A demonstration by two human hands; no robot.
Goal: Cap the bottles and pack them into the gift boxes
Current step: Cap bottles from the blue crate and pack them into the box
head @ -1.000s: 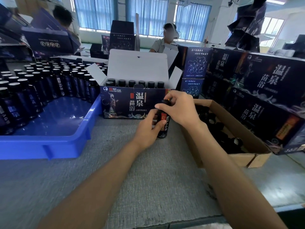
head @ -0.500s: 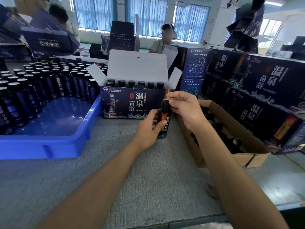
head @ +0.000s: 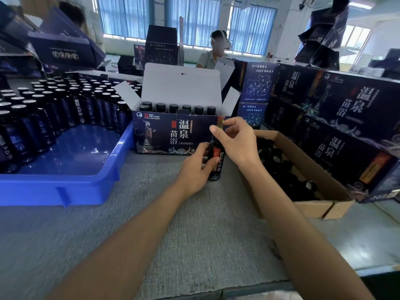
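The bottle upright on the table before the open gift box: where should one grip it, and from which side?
Probably around the labelled middle of the bottle, from the person's left, as the left hand does: it stands upright, and the right hand covers its top.

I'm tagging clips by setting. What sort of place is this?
Most likely a packing workshop or small factory line: a blue tray of identical dark bottles, stacked printed gift boxes, and a cardboard box of loose black caps.
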